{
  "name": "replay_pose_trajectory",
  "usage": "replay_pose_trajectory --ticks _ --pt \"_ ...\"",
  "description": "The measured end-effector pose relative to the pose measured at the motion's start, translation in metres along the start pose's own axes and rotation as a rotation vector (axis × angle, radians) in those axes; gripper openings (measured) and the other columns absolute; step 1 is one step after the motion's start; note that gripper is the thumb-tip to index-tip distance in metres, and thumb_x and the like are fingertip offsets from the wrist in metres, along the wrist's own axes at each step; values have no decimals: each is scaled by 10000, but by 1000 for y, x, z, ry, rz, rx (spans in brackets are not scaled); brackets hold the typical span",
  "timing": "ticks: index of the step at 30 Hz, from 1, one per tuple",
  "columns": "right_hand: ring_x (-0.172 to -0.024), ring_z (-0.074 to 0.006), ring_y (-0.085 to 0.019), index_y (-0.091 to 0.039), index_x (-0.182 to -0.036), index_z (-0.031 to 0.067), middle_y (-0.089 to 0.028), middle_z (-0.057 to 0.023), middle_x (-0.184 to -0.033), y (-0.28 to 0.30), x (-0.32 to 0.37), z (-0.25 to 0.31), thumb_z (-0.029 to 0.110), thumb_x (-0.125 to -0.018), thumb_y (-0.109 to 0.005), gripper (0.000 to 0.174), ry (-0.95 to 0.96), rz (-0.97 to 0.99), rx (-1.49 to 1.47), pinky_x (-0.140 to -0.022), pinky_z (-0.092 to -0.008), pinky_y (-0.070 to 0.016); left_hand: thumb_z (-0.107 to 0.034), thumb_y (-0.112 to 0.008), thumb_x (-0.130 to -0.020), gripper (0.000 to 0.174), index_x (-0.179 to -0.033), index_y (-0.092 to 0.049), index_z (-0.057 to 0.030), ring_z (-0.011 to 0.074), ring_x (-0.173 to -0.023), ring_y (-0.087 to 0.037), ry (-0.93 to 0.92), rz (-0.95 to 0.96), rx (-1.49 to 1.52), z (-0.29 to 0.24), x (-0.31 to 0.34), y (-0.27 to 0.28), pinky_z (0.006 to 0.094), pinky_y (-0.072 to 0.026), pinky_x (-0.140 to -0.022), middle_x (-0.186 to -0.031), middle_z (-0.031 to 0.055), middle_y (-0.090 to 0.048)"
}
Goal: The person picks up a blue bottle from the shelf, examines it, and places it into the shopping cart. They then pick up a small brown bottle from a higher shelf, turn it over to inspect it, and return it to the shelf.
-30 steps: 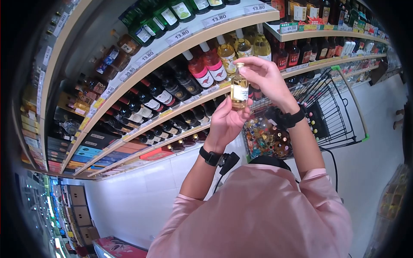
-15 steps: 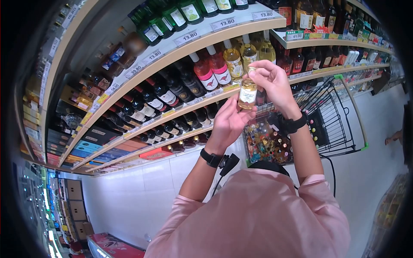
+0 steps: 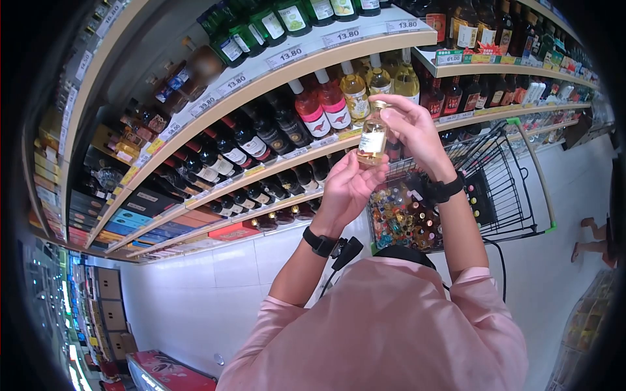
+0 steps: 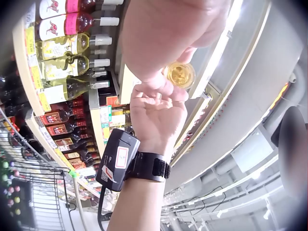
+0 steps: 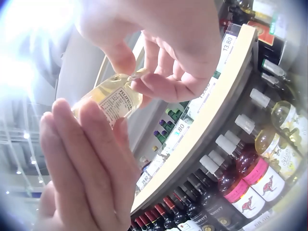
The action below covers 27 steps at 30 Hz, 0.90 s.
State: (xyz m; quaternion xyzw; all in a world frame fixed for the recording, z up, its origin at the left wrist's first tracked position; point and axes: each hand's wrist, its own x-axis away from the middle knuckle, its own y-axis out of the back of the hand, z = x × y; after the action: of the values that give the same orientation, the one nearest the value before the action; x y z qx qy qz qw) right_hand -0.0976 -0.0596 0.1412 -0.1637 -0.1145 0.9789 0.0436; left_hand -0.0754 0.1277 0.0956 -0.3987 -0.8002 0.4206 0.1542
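A small clear bottle of pale yellow liquid (image 3: 372,140), with a gold cap and white label, is held tilted before the shelves. My right hand (image 3: 414,130) pinches its neck by the cap; my left hand (image 3: 349,192) holds the lower end between thumb and fingers. In the left wrist view the bottle's round base (image 4: 181,74) shows beside my left hand (image 4: 175,36), with my right hand (image 4: 156,118) beyond. In the right wrist view, my right hand (image 5: 168,43) grips the neck, and my left fingers (image 5: 86,159) lie along the bottle's lower part (image 5: 115,98).
Curved shelves (image 3: 313,156) of wine and liquor bottles stand in front and to the left. A wire shopping cart (image 3: 515,189) stands at the right, many small colourful bottles (image 3: 401,218) inside. A person's legs (image 3: 590,241) show at the far right; a red-topped case (image 3: 173,371) is at lower left.
The small bottle has turned between my hands, its label changing angle, and sits slightly to the right of where it was. Both hands have kept hold. The legs at right have come further into view.
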Motion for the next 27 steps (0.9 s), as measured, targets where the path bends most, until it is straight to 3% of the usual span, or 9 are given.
replay_pose_trajectory --ticks 4,5,10,15,17,20,21,25,27 --pt "-910 -99 -615 -497 -1341 19 -660 -86 -1071 -6 2 -2 47 -882 -658 487 93 92 -88 -778 -231 -501 -169 -409 -1034 403 -1378 -360 34 268 -1150 -563 -63 -7 -17 5 -5 3 346 -466 -983 -1276 193 -529" --pt "-1040 -147 -617 -445 -1369 1 -644 -126 -1159 -2 3 -1 35 -868 -669 550 59 139 -63 -885 -272 -506 -159 -426 -1029 406 -1379 -355 32 264 -1165 -551 -90 -9 -33 6 -6 3 345 -455 -988 -1280 182 -525" --pt "-934 -99 -612 -559 -1256 -17 -650 -69 -1093 2 6 -22 80 -875 -694 416 55 68 10 -783 -248 -516 -54 -460 -993 483 -1447 -299 -29 259 -1258 -490 -163 -98 -44 15 -7 12 396 -414 -1063 -1403 137 -446" --pt "-749 -32 -562 -617 -1157 -18 -637 3 -892 9 4 -39 110 -841 -750 366 43 56 86 -626 -199 -468 -110 -457 -1007 453 -1435 -339 -19 260 -1267 -486 -84 -116 -11 22 -9 11 447 -389 -1097 -1402 129 -458" --pt "-666 -22 -516 -626 -1111 -28 -596 20 -799 15 4 -49 130 -830 -765 352 89 24 125 -562 -195 -438 -176 -415 -1030 423 -1421 -355 -24 276 -1257 -498 -41 -171 41 24 -12 8 390 -440 -1053 -1396 130 -464" --pt "-702 -18 -515 -613 -1112 -38 -603 20 -825 18 12 -38 121 -851 -745 333 -21 44 75 -596 -194 -445 -203 -387 -1045 386 -1393 -386 -35 265 -1194 -553 4 -127 37 31 -19 14 293 -507 -973 -1353 128 -497" --pt "-771 -24 -532 -591 -1143 -43 -615 10 -872 18 13 -36 113 -865 -731 348 6 43 56 -667 -196 -458 -198 -412 -1039 363 -1366 -409 -41 254 -1166 -563 20 -148 65 34 -19 15 301 -502 -965 -1310 113 -515" --pt "-864 -45 -559 -542 -1223 -47 -649 -15 -950 34 14 -43 118 -888 -704 407 -54 33 47 -738 -205 -464 -155 -453 -1025 332 -1339 -436 -50 237 -1148 -560 4 -195 94 47 -25 14 323 -487 -970 -1266 101 -530" --pt "-856 -53 -571 -594 -1151 -46 -655 -21 -940 40 18 -29 125 -915 -670 301 -115 47 76 -726 -215 -470 -145 -443 -1023 373 -1381 -391 -50 239 -1134 -564 -9 -192 98 54 -30 16 317 -508 -949 -1273 125 -517"
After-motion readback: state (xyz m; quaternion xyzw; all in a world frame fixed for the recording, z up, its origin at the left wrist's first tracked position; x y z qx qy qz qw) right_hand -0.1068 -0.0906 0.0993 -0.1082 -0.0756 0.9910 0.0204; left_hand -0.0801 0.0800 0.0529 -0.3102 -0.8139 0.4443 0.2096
